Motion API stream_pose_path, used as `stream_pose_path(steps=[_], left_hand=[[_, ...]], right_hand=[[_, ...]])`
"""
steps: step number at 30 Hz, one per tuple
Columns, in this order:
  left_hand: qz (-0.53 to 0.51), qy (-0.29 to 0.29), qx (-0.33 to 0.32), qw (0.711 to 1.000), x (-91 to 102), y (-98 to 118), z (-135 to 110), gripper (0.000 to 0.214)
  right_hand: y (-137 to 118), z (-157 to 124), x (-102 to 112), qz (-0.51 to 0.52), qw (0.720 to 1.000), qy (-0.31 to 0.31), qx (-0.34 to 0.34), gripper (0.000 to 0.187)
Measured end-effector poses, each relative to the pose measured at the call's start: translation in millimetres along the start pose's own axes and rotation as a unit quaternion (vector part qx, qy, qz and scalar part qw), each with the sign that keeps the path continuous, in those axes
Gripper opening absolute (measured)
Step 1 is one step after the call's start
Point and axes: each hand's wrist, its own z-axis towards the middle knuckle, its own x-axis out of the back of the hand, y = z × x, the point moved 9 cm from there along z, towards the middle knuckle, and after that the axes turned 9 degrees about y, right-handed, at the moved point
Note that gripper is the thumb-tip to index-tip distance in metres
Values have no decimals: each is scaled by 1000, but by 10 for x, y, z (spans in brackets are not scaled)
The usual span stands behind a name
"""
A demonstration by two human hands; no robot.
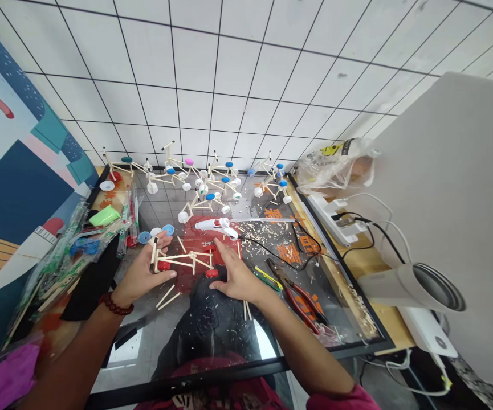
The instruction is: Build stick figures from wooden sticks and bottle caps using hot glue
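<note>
1. My left hand (140, 276) is cupped, thumb spread from the fingers, around the left end of a stick model (182, 260); I can't tell how firmly it touches.
2. My right hand (238, 276) is also spread, forefinger and thumb apart, at the model's right end, beside a red cap (212, 273).
3. The stick model lies between my two hands, a little below the centre of the frame, over the counter (246, 370), its black-tipped upright in front of my left palm.
4. Just above it is a white glue gun (212, 225); blue and white caps (168, 229) lie above my left fingers.
5. Loose sticks (169, 303) lie below the model; right of my right hand are a yellow-green cutter (268, 278) and red-handled pliers (300, 307).
6. Farther out, similar models with coloured caps (210, 197) stand along the wall, upper middle.
7. A green packet (104, 216) sits at the left; paper cups (389, 287) lie tilted at the right.
</note>
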Motion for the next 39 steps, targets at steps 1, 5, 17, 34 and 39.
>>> stream_pose_path(steps=[1,5,17,34,39], left_hand=[[2,-8,-2,1000,-4,9,0,90],[25,-25,2,999,-33,-16,-1,87],[5,82,7,997,25,-112,23,85],[149,-41,-35,987,267,193,57,81],[191,-38,-18,981,332,221,52,73]], right_hand=[[7,0,-1,4,1000,1,1,120],[46,8,-10,13,1000,9,6,109],[83,10,-13,2,999,40,8,107],[56,19,-6,3,999,38,14,112],[47,40,1,-6,999,44,19,117]])
